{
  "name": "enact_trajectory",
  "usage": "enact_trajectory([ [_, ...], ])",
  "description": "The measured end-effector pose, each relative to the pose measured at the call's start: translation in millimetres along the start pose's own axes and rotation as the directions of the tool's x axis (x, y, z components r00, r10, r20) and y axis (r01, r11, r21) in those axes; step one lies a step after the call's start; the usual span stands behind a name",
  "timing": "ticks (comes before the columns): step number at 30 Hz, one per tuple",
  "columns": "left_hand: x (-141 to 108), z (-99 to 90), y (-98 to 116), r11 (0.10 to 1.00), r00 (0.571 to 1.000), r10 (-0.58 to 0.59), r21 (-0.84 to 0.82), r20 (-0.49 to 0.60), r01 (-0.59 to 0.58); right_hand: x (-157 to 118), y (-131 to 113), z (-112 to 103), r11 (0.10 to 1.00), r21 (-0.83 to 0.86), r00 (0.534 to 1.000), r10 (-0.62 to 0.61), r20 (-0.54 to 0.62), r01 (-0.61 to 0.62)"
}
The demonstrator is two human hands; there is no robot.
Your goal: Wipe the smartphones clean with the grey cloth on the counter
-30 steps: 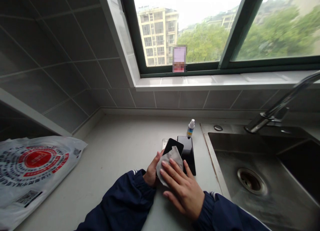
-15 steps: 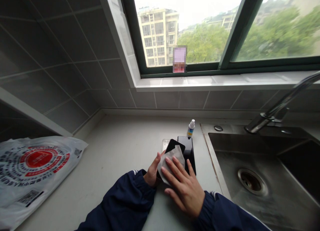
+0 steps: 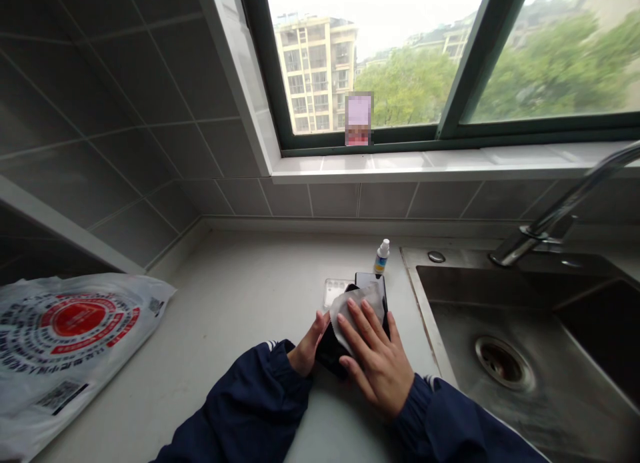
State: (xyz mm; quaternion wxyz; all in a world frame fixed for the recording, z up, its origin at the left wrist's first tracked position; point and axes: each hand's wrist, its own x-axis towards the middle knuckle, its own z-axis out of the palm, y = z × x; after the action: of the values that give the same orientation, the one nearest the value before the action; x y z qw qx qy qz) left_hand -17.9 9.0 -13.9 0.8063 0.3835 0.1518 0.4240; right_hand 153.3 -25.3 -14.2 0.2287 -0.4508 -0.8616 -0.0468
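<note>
Pressing: right hand (image 3: pixel 375 360) flat on cloth (image 3: pixel 341 307), fingers slightly apart
Left hand (image 3: pixel 304 353): thumb beside phone (image 3: pixel 330 351); fingers hidden, grip unclear
Phone: under cloth, right of left hand, long axis near-left to far-right

Smartphone (image 3: pixel 330 351): black, slab-shaped, held at its left edge by the left hand (image 3: pixel 306 345); long axis slanted, top end toward the upper right; contact with the surface below cannot be determined. Cloth (image 3: pixel 341 307): thin, light grey, spread over the phone's upper portion, pressed beneath the right hand's (image 3: pixel 379 364) extended fingers; lower portion uncovered.
</note>
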Motion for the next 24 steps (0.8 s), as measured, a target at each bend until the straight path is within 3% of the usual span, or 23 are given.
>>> enact_trajectory([
  [3,1,0.4,2,0.999,1.000,0.013,0.037,0.004,-0.013,1,3,0,0.999,0.009,0.999,0.032,-0.020,-0.032],
  [8,-2,4.1,6,0.994,0.992,-0.112,0.011,0.050,0.112,3,10,-3,0.998,0.054,0.994,0.040,-0.104,-0.035],
  [15,-6,16.2,14,0.986,0.986,-0.167,0.031,0.023,0.167,5,11,-8,0.993,0.095,0.984,0.089,-0.157,-0.074],
  [20,-6,19.8,16,0.983,0.985,-0.169,0.072,0.019,0.167,5,9,-8,0.991,0.093,0.982,0.114,-0.149,-0.101],
  [24,-7,17.4,13,0.987,0.998,-0.063,0.148,0.005,0.062,5,6,-8,0.996,0.074,0.993,0.062,-0.095,-0.055],
])
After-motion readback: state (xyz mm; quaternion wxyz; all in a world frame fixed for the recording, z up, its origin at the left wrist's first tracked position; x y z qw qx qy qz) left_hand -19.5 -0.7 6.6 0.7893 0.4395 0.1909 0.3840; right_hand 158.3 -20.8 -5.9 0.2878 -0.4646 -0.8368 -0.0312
